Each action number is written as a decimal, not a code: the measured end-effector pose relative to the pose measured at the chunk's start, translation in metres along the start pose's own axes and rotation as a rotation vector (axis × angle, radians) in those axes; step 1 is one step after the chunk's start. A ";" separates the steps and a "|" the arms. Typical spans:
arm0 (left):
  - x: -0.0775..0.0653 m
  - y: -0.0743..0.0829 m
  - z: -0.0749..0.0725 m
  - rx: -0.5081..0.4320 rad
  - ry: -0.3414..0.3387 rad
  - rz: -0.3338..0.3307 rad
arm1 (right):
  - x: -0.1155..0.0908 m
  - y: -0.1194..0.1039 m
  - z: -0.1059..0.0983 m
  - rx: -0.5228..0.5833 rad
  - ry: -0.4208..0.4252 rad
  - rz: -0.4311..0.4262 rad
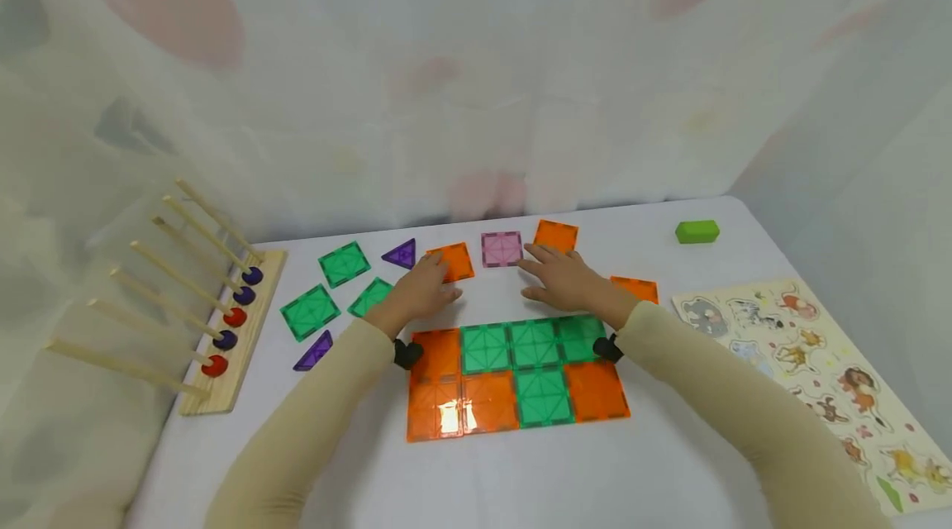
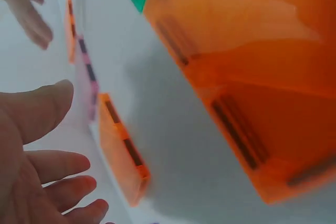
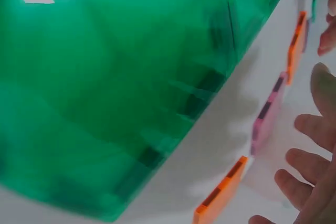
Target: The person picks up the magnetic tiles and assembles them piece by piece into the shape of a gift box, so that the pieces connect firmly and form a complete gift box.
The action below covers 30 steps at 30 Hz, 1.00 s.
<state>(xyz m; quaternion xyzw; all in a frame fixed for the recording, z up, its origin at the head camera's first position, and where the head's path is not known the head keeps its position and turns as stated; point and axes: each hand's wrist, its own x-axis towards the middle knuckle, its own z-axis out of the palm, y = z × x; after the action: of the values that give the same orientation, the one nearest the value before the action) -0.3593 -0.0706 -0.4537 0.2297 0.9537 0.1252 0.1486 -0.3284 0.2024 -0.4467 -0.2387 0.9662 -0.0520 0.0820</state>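
My left hand (image 1: 422, 288) hovers with spread fingers by a loose orange square magnetic tile (image 1: 459, 264), its fingertips overlapping that tile's left part in the head view. In the left wrist view, the thumb and fingers hold nothing. Beside a pink square tile (image 1: 502, 249) and another orange tile (image 1: 556, 236), my right hand (image 1: 565, 279) reaches out, fingers apart and holding nothing. Between the forearms lies a two-row rectangle of joined orange tiles (image 1: 434, 412) and green tiles (image 1: 545, 397); its upper corners are partly hidden by the wrists.
At left, loose green tiles (image 1: 310, 312) and purple triangles (image 1: 314, 350) lie near a wooden peg rack (image 1: 256, 331) with red and blue beads. Another orange tile (image 1: 635, 289) sits behind the right forearm. An animal puzzle board (image 1: 766, 310) and a green block (image 1: 697, 232) are at right.
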 end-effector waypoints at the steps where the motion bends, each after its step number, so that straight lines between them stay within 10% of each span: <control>1: 0.005 -0.001 0.000 0.002 -0.007 -0.009 | 0.006 0.000 -0.001 0.016 -0.016 0.015; 11: 0.018 0.002 0.010 0.021 -0.069 -0.030 | 0.035 0.002 0.005 -0.004 -0.144 0.013; 30: -0.036 0.038 0.034 0.082 -0.129 0.145 | -0.047 -0.008 0.025 -0.014 -0.097 -0.175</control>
<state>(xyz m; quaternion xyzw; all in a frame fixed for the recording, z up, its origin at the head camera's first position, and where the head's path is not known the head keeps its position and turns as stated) -0.3023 -0.0494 -0.4654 0.3115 0.9274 0.0815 0.1905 -0.2789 0.2162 -0.4642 -0.3251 0.9369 -0.0405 0.1220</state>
